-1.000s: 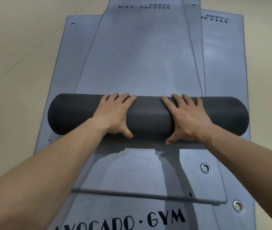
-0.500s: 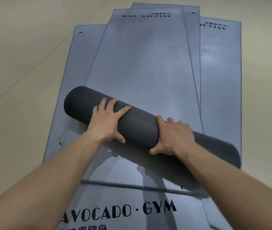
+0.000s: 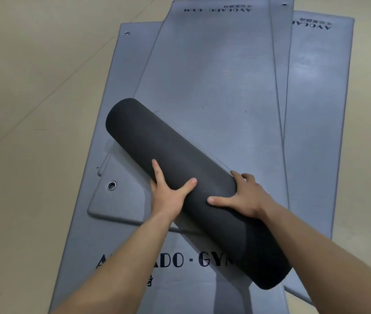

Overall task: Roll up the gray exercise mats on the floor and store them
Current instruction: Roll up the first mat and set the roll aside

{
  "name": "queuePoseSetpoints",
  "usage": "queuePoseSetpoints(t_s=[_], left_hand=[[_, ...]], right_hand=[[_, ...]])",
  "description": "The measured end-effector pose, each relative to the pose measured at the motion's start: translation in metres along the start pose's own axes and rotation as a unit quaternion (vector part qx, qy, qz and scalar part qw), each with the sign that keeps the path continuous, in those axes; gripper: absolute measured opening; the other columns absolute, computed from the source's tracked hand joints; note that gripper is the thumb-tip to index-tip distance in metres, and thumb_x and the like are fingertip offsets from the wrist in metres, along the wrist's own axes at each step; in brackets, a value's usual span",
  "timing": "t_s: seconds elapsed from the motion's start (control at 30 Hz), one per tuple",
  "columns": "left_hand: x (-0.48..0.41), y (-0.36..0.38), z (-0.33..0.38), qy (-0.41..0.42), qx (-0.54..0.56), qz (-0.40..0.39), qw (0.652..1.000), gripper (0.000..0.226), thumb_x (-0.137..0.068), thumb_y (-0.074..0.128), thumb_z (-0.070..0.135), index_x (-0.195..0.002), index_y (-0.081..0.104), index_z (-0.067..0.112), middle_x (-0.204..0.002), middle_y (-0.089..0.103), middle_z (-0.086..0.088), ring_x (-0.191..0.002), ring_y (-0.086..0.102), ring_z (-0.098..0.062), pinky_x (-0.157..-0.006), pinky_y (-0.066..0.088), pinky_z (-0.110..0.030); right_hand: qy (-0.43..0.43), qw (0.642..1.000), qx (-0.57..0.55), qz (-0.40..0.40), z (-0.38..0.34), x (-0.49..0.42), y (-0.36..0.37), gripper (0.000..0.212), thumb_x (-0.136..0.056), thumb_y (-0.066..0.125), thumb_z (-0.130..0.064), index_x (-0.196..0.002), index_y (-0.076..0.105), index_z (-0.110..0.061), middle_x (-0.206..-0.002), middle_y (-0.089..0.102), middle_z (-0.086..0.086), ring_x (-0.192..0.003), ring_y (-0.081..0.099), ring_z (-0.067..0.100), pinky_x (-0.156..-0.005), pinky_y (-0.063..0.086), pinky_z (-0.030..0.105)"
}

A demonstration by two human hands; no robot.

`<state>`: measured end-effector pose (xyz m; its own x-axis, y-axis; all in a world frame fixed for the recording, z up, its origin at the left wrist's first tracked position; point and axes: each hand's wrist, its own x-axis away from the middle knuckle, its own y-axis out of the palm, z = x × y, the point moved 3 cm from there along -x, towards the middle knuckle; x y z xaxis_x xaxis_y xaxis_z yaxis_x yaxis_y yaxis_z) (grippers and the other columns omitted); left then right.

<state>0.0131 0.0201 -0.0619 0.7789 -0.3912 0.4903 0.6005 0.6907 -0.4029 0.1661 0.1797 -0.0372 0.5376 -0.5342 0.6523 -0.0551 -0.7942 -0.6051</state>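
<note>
A dark gray rolled mat (image 3: pixel 157 152) lies diagonally, its far end up left and its near end low right. My left hand (image 3: pixel 168 193) grips its left side with the thumb across the top. Wrapped over its right side is my right hand (image 3: pixel 243 196). The roll's loose tail, a flat gray corner with a metal eyelet (image 3: pixel 111 185), trails out to the left beneath it. Under the roll several flat gray mats (image 3: pixel 214 75) printed "AVOCADO·GYM" lie stacked and fanned on the floor.
Beige tiled floor (image 3: pixel 32 98) surrounds the pile on the left and right. Another flat mat (image 3: pixel 315 109) sticks out at the right side of the stack.
The roll has swung from lying crosswise to a steep diagonal, its right end drawn toward me. Both hands shifted from pressing on top to gripping its sides.
</note>
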Motion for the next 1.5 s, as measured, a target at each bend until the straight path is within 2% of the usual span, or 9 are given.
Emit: queuePoseSetpoints(t_s=[0.13,0.23,0.5,0.7,0.83,1.03,1.13,1.2,1.5], left_hand=[[0.006,0.024,0.0,-0.154,0.114,-0.005,0.982,0.139,-0.051,0.082,0.078,-0.16,0.012,0.027,-0.151,0.05,-0.005,-0.131,0.054,-0.035,-0.1,0.054,-0.057],[0.0,0.026,0.007,-0.129,0.074,-0.011,0.989,0.145,-0.034,0.075,0.084,-0.158,0.02,0.031,-0.148,0.053,-0.002,-0.13,0.056,-0.033,-0.105,0.051,-0.055],[-0.013,0.019,0.019,0.051,-0.054,-0.153,0.985,0.112,-0.056,0.087,0.065,-0.152,0.034,0.047,-0.139,0.062,0.02,-0.125,0.062,-0.009,-0.11,0.049,-0.041],[0.001,0.02,0.005,0.019,-0.036,-0.178,0.983,0.1,-0.055,0.085,0.067,-0.143,0.043,0.045,-0.129,0.066,0.021,-0.113,0.066,-0.006,-0.102,0.052,-0.034],[0.0,0.022,0.004,0.016,-0.024,-0.183,0.983,0.099,-0.053,0.086,0.066,-0.141,0.046,0.043,-0.125,0.068,0.021,-0.113,0.067,-0.006,-0.105,0.052,-0.039],[0.008,0.037,0.013,-0.006,0.031,-0.197,0.98,0.083,-0.066,0.089,0.055,-0.137,0.047,0.046,-0.126,0.069,0.018,-0.109,0.07,-0.009,-0.089,0.059,-0.036],[0.016,0.075,0.031,-0.023,0.05,-0.213,0.975,0.077,-0.074,0.086,0.054,-0.139,0.044,0.048,-0.128,0.067,0.017,-0.109,0.07,-0.014,-0.075,0.059,-0.036],[0.021,0.113,0.044,-0.017,0.071,-0.23,0.97,0.093,-0.066,0.087,0.062,-0.145,0.04,0.047,-0.133,0.064,0.016,-0.111,0.069,-0.017,-0.079,0.062,-0.039],[0.08,0.335,0.092,0.063,0.084,-0.304,0.947,0.13,-0.04,0.085,0.086,-0.153,0.032,0.049,-0.151,0.052,0.016,-0.13,0.058,-0.018,-0.106,0.052,-0.047]], right_hand=[[-0.006,0.996,-0.075,-0.037,0.008,-0.016,-0.007,0.124,-0.046,0.079,-0.089,-0.149,0.04,-0.034,-0.134,0.059,-0.007,-0.115,0.06,0.019,-0.103,0.047,0.038],[0.011,0.993,-0.105,-0.044,0.018,-0.018,0.001,0.132,-0.041,0.077,-0.093,-0.15,0.041,-0.029,-0.137,0.059,-0.004,-0.116,0.061,0.02,-0.105,0.048,0.04],[0.077,0.964,-0.252,-0.035,0.036,-0.004,0.054,0.149,-0.027,0.085,-0.09,-0.148,0.033,-0.021,-0.141,0.055,-0.003,-0.127,0.056,0.023,-0.108,0.049,0.044],[0.094,0.959,-0.263,0.038,0.026,0.005,0.061,0.158,-0.017,0.074,-0.098,-0.146,0.034,-0.015,-0.143,0.04,0.005,-0.136,0.045,0.029,-0.111,0.045,0.048],[0.08,0.943,-0.318,0.055,0.025,0.008,0.063,0.13,-0.041,0.087,-0.083,-0.139,0.036,-0.014,-0.129,0.029,-0.001,-0.127,0.052,0.024,-0.109,0.047,0.043],[0.049,0.947,-0.305,0.093,0.034,0.006,0.042,0.115,-0.027,0.089,-0.083,-0.119,0.06,-0.02,-0.123,0.067,-0.004,-0.108,0.067,0.013,-0.093,0.058,0.034],[0.029,0.944,-0.303,0.126,0.055,0.014,-0.006,0.085,-0.047,0.098,-0.062,-0.11,0.055,-0.024,-0.114,0.068,-0.008,-0.101,0.067,0.01,-0.077,0.053,0.021],[0.024,0.946,-0.289,0.148,0.079,0.017,-0.044,0.089,-0.052,0.099,-0.054,-0.118,0.048,-0.023,-0.115,0.064,-0.007,-0.102,0.064,0.012,-0.072,0.047,0.019],[0.073,0.913,-0.269,0.297,0.262,0.056,-0.16,0.109,-0.039,0.097,-0.065,-0.129,0.061,-0.017,-0.118,0.07,-0.005,-0.102,0.07,0.017,-0.095,0.057,0.042]])
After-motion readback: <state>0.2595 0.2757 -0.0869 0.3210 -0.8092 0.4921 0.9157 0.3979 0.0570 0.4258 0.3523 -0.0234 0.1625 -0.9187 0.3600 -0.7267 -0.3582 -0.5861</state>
